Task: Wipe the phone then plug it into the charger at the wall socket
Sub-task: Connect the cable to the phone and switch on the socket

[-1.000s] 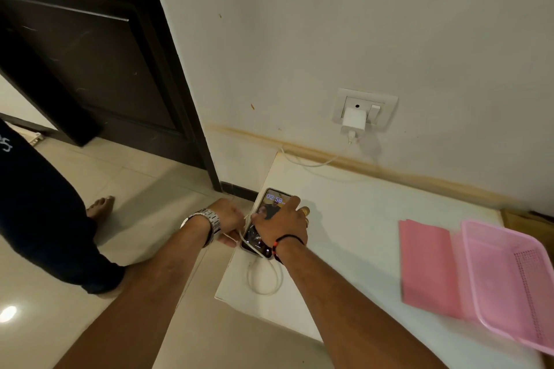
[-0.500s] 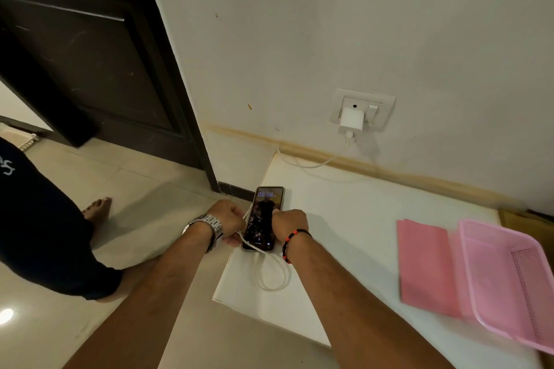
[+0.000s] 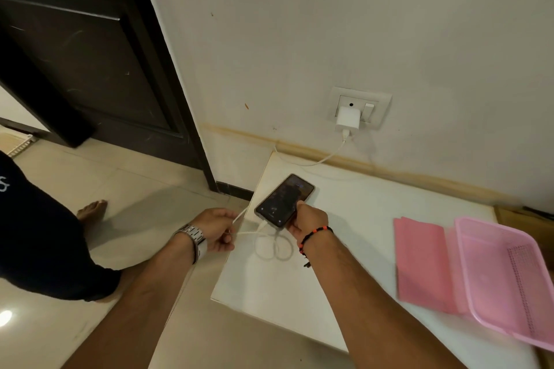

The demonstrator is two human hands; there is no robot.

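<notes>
Phone [image 3: 284,200], screen lit, now turned diagonal on the white tabletop [image 3: 359,249] since a moment ago, cable [image 3: 274,244] seemingly at its lower end; right hand [image 3: 305,217] grips its edge, left hand [image 3: 217,229] pinches cable; charger [image 3: 347,118] in wall socket [image 3: 382,105]; plugging nearly done.

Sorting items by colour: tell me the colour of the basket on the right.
The basket is translucent pink, seen best in the head view, the only one.

phone [image 3: 284,200] on table [image 3: 344,249], basket [image 3: 509,281] right, seemingly overlapping cloth [image 3: 422,263]
</notes>
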